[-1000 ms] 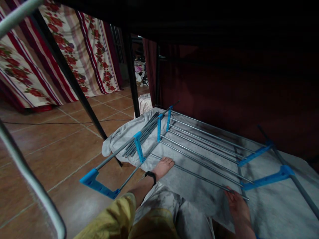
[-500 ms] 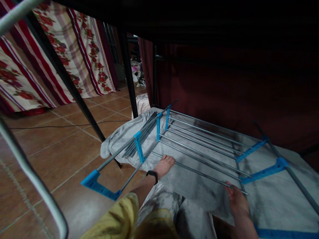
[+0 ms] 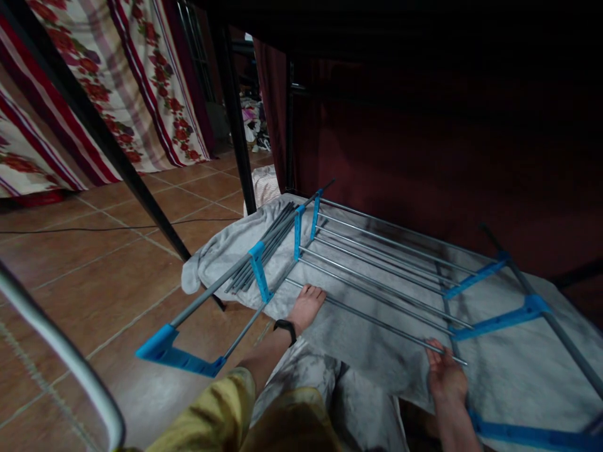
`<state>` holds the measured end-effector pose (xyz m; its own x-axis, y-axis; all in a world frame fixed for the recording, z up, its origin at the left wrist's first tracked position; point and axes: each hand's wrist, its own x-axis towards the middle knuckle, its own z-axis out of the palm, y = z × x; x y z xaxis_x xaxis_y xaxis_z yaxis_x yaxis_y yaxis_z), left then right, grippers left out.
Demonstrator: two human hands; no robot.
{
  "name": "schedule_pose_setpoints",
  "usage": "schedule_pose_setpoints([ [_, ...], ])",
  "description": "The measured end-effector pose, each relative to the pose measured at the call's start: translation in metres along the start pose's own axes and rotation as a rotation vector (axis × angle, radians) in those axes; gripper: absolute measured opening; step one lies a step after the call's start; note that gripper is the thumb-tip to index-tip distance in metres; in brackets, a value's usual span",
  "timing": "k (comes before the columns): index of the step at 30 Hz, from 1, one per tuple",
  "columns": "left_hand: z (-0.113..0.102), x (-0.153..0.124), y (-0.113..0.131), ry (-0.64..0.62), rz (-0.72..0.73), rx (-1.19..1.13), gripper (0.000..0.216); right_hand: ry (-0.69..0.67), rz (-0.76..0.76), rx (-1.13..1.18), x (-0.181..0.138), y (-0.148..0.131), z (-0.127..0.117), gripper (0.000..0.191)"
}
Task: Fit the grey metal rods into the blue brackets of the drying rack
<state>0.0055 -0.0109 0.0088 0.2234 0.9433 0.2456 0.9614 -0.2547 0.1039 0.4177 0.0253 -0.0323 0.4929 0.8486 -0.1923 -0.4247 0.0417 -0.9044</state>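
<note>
A loose grey metal rod lies crosswise in front of me, with my left hand closed over it near its left end. Near its right end, my right hand grips the same rod with the fingers beneath it. Beyond stands a partly built rack of metal tubes joined by blue plastic brackets. One blue bracket is just left of the rod's left end. Another blue bracket reaches in past its right end. A lower blue piece shows at the bottom right.
A bundle of grey rods rests on the grey blanket behind the left side of the rack. Dark metal posts rise at the left, under a dark overhead surface. A white bent tube crosses the lower left, above the tiled floor.
The view has shifted slightly, so the scene sits a little higher and further left. Both hands keep their hold on the rod, which has barely moved against the rack.
</note>
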Motion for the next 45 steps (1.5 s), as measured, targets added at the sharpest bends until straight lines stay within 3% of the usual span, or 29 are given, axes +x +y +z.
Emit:
schedule_pose_setpoints([
  [10, 0.003, 0.001, 0.001, 0.023, -0.085, 0.023, 0.028, 0.053, 0.069, 0.039, 0.006, 0.006, -0.003, 0.007],
  [28, 0.002, 0.001, -0.002, 0.060, -0.059, 0.055, 0.038, 0.118, 0.061, 0.154, -0.012, -0.007, 0.022, 0.030],
  [45, 0.000, 0.007, -0.003, 0.043, -0.036, 0.131, 0.038, 0.078, 0.158, 0.134, 0.000, -0.003, 0.018, 0.008],
])
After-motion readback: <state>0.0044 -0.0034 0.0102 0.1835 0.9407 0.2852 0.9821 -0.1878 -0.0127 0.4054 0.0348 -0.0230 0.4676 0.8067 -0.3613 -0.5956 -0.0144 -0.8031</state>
